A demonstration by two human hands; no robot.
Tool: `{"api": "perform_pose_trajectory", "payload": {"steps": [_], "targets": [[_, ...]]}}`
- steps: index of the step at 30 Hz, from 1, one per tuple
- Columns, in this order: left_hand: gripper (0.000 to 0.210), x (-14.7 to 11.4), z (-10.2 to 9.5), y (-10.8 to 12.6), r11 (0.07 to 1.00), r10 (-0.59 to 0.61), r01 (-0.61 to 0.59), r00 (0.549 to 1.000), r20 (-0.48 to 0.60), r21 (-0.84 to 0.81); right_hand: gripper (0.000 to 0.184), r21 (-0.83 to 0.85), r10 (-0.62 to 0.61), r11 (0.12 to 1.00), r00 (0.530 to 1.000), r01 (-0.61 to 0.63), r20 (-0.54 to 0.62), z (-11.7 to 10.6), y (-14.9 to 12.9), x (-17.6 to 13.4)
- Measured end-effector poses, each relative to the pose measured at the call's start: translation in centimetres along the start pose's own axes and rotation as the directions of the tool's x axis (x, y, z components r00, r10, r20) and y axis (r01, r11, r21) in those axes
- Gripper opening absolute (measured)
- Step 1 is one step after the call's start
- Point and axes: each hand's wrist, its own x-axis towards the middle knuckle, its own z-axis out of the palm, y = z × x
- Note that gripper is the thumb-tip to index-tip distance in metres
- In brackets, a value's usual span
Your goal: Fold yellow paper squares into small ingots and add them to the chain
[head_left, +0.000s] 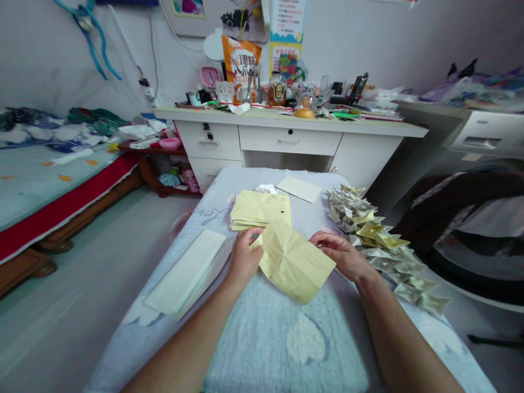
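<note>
Between my hands a creased yellow paper sheet (297, 262) is held up over the cloth-covered table, tilted, with fold lines meeting at its middle. My left hand (246, 252) pinches its left corner between thumb and fingers. At the sheet's right edge, my right hand (338, 252) is closed, its fingertips partly hidden behind the paper. Just beyond lies a stack of yellow paper sheets (262, 207). Left of my left hand rests a folded white paper (188, 273). Rows of folded paper pieces (380, 240) with pointed tips stand along the table's right side.
A pale rectangular sheet (298, 189) lies at the table's far end, near a crumpled white tissue (266, 189). Behind stands a white desk (290, 139) crowded with objects. A bed (61, 180) is at left, a washing machine (487, 136) at right.
</note>
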Motion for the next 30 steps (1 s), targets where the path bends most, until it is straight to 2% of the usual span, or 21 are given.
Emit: {"api": "perform_pose_trajectory", "payload": {"steps": [4, 6, 10, 13, 17, 19, 22, 24, 26, 30], "targets": [[0.039, 0.3, 0.1, -0.5, 0.997, 0.017, -0.016, 1.000, -0.009, 0.077, 0.041, -0.036, -0.029, 0.999, 1.000, 0.028, -0.011, -0.1, 0.6, 0.2], [0.036, 0.4, 0.2, -0.6, 0.993, 0.023, -0.021, 1.000, -0.017, 0.116, 0.044, -0.055, -0.040, 0.998, 0.999, 0.041, 0.016, -0.1, 0.7, 0.2], [0.029, 0.4, 0.3, -0.5, 0.985, 0.025, -0.026, 1.000, 0.003, 0.170, 0.030, -0.131, -0.043, 0.989, 0.988, 0.062, 0.146, 0.4, 0.3, 0.0], [0.024, 0.5, 0.3, -0.3, 0.983, 0.022, -0.025, 1.000, 0.020, 0.184, 0.022, -0.226, -0.060, 0.968, 0.978, 0.105, 0.201, 0.7, -0.4, -0.1], [0.021, 0.6, 0.4, -0.4, 0.993, 0.014, -0.017, 0.999, 0.032, 0.114, 0.014, -0.480, -0.092, 0.855, 0.969, 0.194, 0.228, 0.5, -1.0, -0.1], [0.022, 0.6, 0.5, -0.5, 0.997, 0.008, -0.009, 1.000, 0.014, 0.076, 0.012, -0.513, -0.105, 0.831, 0.968, 0.212, 0.230, 0.2, -1.1, -0.1], [0.023, 0.4, 0.4, -0.3, 0.997, 0.024, -0.023, 1.000, -0.015, 0.079, 0.017, -0.494, -0.111, 0.847, 0.974, 0.196, 0.195, 0.0, -0.9, -0.2], [0.021, 0.2, 0.2, 0.3, 0.997, 0.040, -0.040, 0.999, 0.012, 0.068, 0.024, -0.460, -0.072, 0.875, 0.980, 0.150, 0.183, 0.0, -0.7, -0.1], [0.020, -0.2, -0.2, 1.0, 1.000, 0.026, -0.027, 0.996, 0.083, 0.015, 0.030, -0.420, -0.013, 0.902, 0.980, 0.097, 0.198, 0.0, -0.6, -0.1], [0.046, -1.1, -0.8, 2.6, 0.977, 0.038, 0.031, 0.948, 0.317, -0.209, 0.038, -0.390, 0.044, 0.920, 0.986, 0.021, 0.159, 0.1, -0.1, 0.3]]}}
